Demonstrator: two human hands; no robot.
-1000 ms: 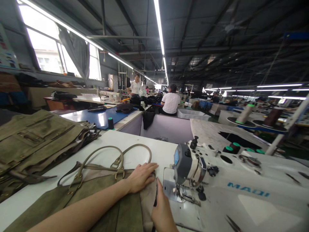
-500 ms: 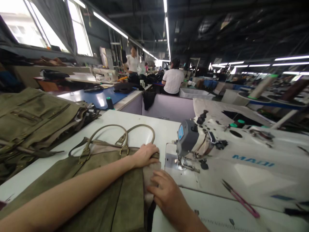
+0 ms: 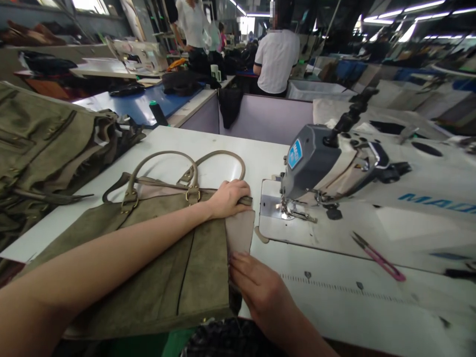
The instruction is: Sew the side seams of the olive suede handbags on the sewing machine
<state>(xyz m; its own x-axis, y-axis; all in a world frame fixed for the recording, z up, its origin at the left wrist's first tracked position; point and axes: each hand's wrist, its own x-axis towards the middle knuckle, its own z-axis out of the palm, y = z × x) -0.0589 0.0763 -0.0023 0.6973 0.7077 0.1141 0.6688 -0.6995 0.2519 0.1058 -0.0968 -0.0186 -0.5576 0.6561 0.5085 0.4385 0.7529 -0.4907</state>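
An olive-green bag [image 3: 148,263] with two looped handles lies flat on the white sewing table. At its upper right corner, my left hand [image 3: 231,198] has its fingers closed on the bag's top edge. A pale lining flap [image 3: 241,229] shows along the right side. Lower on that side, my right hand [image 3: 256,285] pinches the bag's side edge, fingers pressed together. The sewing machine [image 3: 316,163] stands to the right of both hands, its presser foot apart from the bag.
Pink-handled thread snips [image 3: 379,258] lie on the machine bed at right. More olive bags [image 3: 40,144] are piled at left. Behind are a dark thread cone [image 3: 158,113], a blue-topped table [image 3: 137,105] and a person in a white shirt [image 3: 277,62].
The view has tilted downward and closer to the table. My right hand has moved down the bag's side edge, showing more of the lining flap; my left hand stays at the top corner.
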